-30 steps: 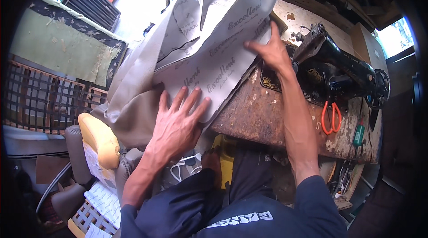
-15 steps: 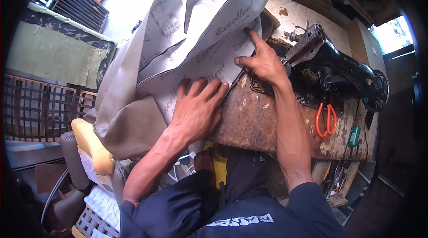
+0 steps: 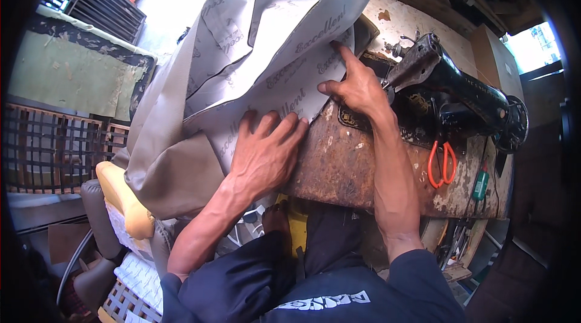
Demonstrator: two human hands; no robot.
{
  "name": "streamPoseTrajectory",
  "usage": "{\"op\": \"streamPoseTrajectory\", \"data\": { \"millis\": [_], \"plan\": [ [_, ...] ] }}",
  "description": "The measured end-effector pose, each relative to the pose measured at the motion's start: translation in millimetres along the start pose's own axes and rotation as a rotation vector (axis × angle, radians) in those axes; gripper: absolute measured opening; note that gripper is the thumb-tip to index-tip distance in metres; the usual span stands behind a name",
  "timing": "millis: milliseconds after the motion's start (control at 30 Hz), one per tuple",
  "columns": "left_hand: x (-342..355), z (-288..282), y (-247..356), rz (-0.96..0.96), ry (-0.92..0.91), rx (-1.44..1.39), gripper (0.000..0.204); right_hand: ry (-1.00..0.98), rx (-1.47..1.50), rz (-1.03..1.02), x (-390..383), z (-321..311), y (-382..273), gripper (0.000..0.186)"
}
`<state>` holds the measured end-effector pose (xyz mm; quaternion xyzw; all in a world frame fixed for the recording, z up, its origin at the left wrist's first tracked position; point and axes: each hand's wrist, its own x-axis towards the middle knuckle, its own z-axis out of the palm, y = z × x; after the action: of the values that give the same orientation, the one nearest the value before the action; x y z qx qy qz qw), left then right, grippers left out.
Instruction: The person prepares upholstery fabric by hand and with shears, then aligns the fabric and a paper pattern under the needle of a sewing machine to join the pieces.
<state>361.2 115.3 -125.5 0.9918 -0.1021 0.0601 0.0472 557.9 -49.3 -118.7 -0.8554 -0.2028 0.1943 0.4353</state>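
A large piece of leatherette [image 3: 290,26], grey-brown on its face with a pale printed backing turned up, lies in folds over the left end of the worn wooden sewing table [image 3: 339,165]. My left hand [image 3: 266,147] rests on its near part, palm down with fingers spread. Farther right, my right hand [image 3: 357,84] touches the backing near its right edge, index finger stretched forward and thumb held apart. The other fingers are partly hidden. Just right of that hand stands a black sewing machine [image 3: 457,84]; its needle area is partly hidden by the hand.
Orange-handled scissors [image 3: 443,165] and a small green bottle [image 3: 482,182] lie on the table's right side. Yellow foam [image 3: 130,199] and padded pieces are heaped at the lower left. A webbed frame [image 3: 60,147] and a green panel [image 3: 72,69] stand at the left.
My left hand has slid slightly toward me and to the left on the leatherette. The right hand has barely moved, and the material's far right corner has shifted a little right.
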Motion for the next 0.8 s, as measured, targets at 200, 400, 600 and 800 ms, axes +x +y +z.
{"op": "streamPoseTrajectory", "data": {
  "millis": [200,400,600,800],
  "plan": [
    [11.4,-5.1,3.0,-0.029,-0.046,-0.063,0.074,-0.006,0.055,0.028,2.0,-3.7,2.8,0.087],
    [14.0,-4.7,4.6,-0.026,-0.045,-0.024,0.075,-0.004,0.147,0.024,2.5,-1.4,7.2,0.085],
    [16.8,-7.8,8.7,-0.002,-0.054,-0.030,0.069,0.223,0.681,0.036,33.6,8.8,29.1,0.081],
    [16.2,-8.1,5.6,-0.006,-0.073,-0.019,0.069,0.616,0.271,-0.498,51.6,31.3,21.9,0.077]
  ]
}}
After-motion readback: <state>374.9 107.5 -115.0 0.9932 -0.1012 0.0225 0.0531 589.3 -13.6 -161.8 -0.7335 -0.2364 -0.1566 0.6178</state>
